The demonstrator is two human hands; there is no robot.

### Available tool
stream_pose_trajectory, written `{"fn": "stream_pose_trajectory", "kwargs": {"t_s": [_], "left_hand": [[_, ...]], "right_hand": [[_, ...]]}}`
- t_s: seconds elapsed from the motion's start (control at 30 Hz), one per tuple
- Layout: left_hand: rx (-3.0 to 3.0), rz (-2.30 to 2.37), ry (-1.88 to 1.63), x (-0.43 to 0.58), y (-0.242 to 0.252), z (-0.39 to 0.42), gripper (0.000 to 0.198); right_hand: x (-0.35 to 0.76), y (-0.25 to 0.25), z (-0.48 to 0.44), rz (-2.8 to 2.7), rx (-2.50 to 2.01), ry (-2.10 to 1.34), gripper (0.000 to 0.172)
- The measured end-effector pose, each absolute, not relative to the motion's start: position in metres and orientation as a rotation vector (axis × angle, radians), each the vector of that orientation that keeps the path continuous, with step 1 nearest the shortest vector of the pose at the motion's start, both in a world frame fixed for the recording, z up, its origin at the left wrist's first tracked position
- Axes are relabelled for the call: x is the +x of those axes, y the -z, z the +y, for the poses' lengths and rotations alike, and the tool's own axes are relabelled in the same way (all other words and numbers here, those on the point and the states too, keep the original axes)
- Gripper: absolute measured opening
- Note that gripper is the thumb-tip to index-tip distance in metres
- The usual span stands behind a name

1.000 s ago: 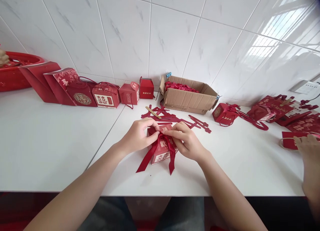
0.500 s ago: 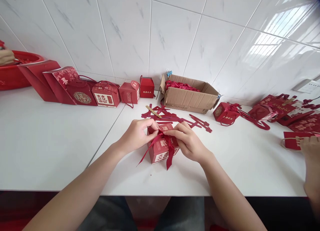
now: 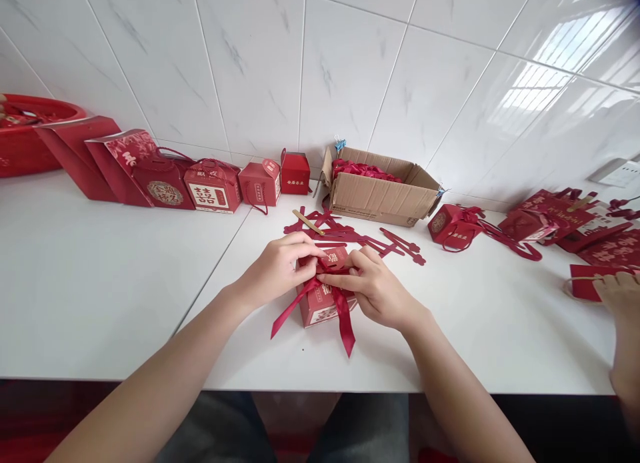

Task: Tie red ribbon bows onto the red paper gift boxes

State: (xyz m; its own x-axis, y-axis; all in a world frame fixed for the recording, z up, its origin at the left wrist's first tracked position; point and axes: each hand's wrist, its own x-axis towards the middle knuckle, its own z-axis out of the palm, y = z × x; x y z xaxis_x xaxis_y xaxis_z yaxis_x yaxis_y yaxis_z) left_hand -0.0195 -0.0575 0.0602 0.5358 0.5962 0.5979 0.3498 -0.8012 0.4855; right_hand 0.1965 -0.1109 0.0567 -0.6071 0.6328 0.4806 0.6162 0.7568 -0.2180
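A small red gift box point(image 3: 315, 311) with white and gold characters stands on the white table in front of me. Red ribbon point(image 3: 345, 323) crosses its top, and two loose tails hang down its front. My left hand point(image 3: 285, 266) pinches the ribbon at the top left of the box, fingers curled. My right hand point(image 3: 377, 286) is closed on the ribbon from the right, its forefinger pressed at the ribbon's middle. The fingers partly cover the spot where the ribbon crosses.
Behind the box lie flat red paper strips point(image 3: 345, 233) and a gold strip point(image 3: 307, 221). A cardboard box point(image 3: 380, 206) holds red ribbon. Red gift boxes point(image 3: 213, 189) line the wall. At right, another person's hand point(image 3: 620, 293) touches a red box point(image 3: 587, 283).
Both ribbon tails hang longer and wider apart over the box's front. My right forefinger has moved left and down onto the ribbon's middle. The hand at far left has mostly left view.
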Motion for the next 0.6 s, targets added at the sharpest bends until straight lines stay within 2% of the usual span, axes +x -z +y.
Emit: {"fn": "stream_pose_trajectory", "kwargs": {"t_s": [0.2, 0.43, 0.6], "left_hand": [[2.341, 0.908, -1.097, -0.0149, -0.0622, -0.0600, 0.017], [2.204, 0.824, -1.029, -0.0151, -0.0667, -0.0615, 0.008], [2.080, 0.815, -0.881, -0.0141, -0.0680, -0.0626, 0.010]], "right_hand": [[0.1982, -0.0571, -0.1104, -2.422, -0.891, 0.002, 0.043], [0.1965, -0.0535, -0.1088, -2.247, -0.881, -0.005, 0.047], [0.1936, -0.0529, -0.1093, -2.131, -0.913, -0.120, 0.035]]}}
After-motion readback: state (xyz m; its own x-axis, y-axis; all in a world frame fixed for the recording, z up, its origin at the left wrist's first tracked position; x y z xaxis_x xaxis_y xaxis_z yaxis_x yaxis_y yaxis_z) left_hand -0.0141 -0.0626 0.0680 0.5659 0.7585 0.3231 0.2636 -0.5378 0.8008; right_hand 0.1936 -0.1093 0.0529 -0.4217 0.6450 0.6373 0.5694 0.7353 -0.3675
